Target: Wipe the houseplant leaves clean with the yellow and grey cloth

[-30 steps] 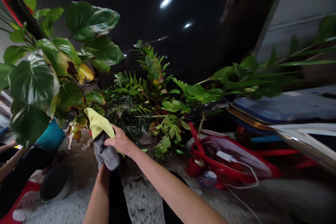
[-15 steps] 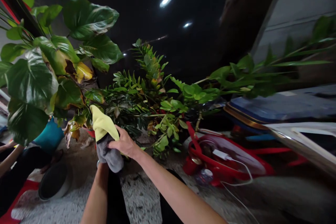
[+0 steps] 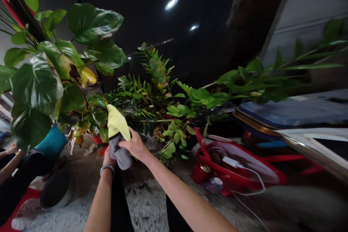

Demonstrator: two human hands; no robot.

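Observation:
A yellow and grey cloth item (image 3: pixel 117 123), limp and folded over at its grey end, hangs upright between my hands in front of the plants. My right hand (image 3: pixel 136 145) pinches its grey part from the right side. At its lower left, my left hand (image 3: pixel 108 157) is closed against the grey fabric, with a grey bracelet (image 3: pixel 107 169) round the wrist. The cloth hides part of my left fingers. Green leafy plants (image 3: pixel 152 94) stand just behind the cloth.
Large broad leaves (image 3: pixel 35 83) fill the left. A round dark tub (image 3: pixel 56 190) stands below, near another person's arm (image 3: pixel 11 165). On the right are a red basket (image 3: pixel 233 166) with a white device and cable, a clear bottle (image 3: pixel 216 185) and stacked blue lids (image 3: pixel 293 110).
Both hands and the cloth have moved a little to the right. My left hand and its bracelet now show beside the grey fabric, where the cloth hid most of them before.

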